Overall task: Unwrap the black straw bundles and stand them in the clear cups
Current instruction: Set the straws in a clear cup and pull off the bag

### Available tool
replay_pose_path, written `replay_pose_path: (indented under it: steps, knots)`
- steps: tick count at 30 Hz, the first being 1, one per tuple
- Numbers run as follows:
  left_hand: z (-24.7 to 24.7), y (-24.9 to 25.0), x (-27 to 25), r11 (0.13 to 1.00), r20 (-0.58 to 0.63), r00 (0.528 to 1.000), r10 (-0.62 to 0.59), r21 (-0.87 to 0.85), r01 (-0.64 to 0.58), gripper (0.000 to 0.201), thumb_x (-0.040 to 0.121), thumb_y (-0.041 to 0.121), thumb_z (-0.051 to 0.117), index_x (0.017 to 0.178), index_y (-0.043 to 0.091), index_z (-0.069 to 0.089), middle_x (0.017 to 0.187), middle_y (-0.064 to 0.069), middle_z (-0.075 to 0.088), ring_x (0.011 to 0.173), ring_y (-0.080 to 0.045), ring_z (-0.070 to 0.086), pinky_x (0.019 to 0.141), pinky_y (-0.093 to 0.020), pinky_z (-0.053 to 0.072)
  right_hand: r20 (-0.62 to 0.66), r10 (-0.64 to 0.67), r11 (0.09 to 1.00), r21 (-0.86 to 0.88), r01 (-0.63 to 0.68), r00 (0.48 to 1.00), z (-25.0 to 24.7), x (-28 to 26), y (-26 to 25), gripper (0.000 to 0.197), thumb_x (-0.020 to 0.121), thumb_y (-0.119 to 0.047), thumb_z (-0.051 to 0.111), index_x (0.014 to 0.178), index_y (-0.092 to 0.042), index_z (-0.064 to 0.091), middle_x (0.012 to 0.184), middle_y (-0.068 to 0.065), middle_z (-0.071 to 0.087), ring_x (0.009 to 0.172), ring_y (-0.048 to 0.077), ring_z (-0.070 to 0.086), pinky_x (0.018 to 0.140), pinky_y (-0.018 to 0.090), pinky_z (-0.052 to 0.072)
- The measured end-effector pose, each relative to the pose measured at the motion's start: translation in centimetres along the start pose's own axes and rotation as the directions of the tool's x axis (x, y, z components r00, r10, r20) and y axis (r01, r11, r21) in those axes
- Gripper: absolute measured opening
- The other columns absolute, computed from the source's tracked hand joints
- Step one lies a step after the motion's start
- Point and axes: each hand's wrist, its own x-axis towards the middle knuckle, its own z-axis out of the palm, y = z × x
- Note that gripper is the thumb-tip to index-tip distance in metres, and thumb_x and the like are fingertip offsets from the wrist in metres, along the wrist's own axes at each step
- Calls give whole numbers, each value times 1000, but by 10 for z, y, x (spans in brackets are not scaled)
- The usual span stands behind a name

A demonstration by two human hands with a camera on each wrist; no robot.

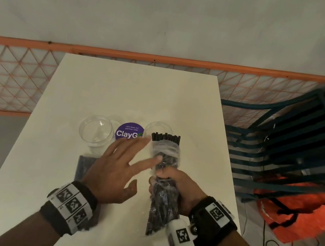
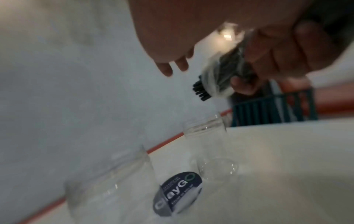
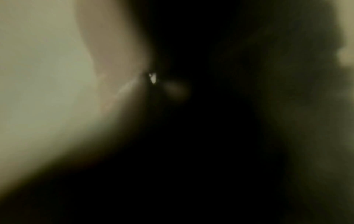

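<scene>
My right hand grips a bundle of black straws in clear plastic wrap, held above the white table. The straws' bare black tips stick out past crumpled wrap at the far end, over the right clear cup. My left hand hovers just left of the bundle with fingers spread and straight, holding nothing. The left clear cup stands by it. In the left wrist view the bundle hangs above both cups. The right wrist view is dark and blurred.
A second wrapped straw bundle lies flat on the table, partly under my left hand. A round purple sticker sits between the cups. An orange mesh fence runs behind the table. A teal slatted chair stands to the right.
</scene>
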Motion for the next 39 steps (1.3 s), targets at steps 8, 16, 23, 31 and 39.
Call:
replay_pose_path:
  steps: [8,16,23,31,39]
  knots:
    - [1,1,37,928,-18,943,332,187,-323,54,82,35,65,134,29,53,145,-3,57,143,-31,36,118,-56,25,186,17,877,-475,75,982,30,-18,-26,18,87,0,58,96,-14,64,83,-1,71,83,10,68,81,28,52]
    - [-7,-23,78,997,-31,997,69,-33,-70,56,58,29,84,107,25,59,100,-1,73,105,-27,69,105,-41,35,68,-54,845,-529,82,996,28,-20,-69,89,77,-85,15,111,-21,67,105,2,72,106,14,66,101,35,47]
    - [-10,-21,112,491,172,761,-626,-671,556,45,63,36,92,96,15,70,89,-1,75,82,-21,71,70,-34,58,-159,-472,764,-566,312,867,15,-19,-113,92,66,-92,17,113,-29,63,97,7,68,77,20,62,64,35,51]
    - [5,-39,136,493,308,798,-518,-655,573,42,67,34,89,101,20,70,96,-1,78,91,-20,73,89,-41,58,252,-850,86,-800,594,463,60,-11,-165,109,63,-41,87,149,-28,23,149,-5,37,134,9,42,107,37,46]
    - [27,-47,143,395,297,728,-618,-684,614,49,65,31,91,107,18,71,103,-1,76,96,-19,71,91,-40,57,263,-740,-127,-958,256,618,71,35,-176,37,69,-41,75,103,-34,63,105,-12,66,93,10,60,88,38,52]
